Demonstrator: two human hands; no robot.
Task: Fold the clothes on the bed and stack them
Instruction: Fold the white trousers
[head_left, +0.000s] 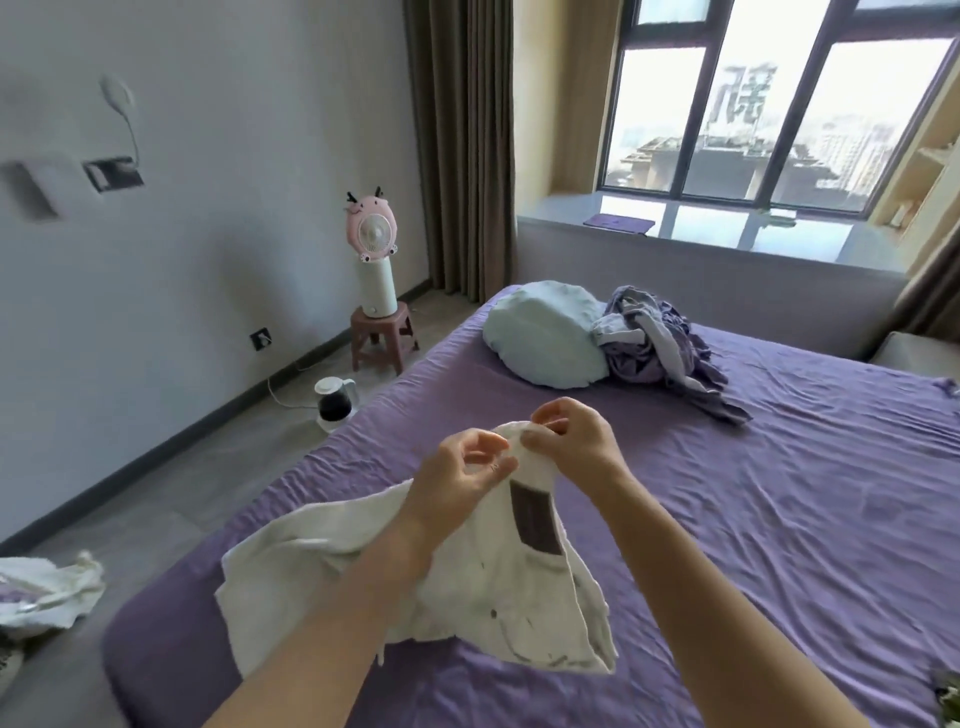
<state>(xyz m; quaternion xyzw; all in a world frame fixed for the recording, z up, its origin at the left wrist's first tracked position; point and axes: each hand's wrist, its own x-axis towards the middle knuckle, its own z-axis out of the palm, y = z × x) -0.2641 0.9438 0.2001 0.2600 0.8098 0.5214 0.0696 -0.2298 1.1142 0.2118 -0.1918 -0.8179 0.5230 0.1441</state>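
Both the left hand (462, 473) and right hand (571, 441) pinched the unfolded white garment (493, 587) while a crumpled purple heap (660, 343) waited at one o'clock, no stack begun.

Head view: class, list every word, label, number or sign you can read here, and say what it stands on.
"院": large rooftop sign on a building outside the window, hazy.
Dark patch on the white garment both hands hold: no readable text.
Wall panels: too blurred to read.
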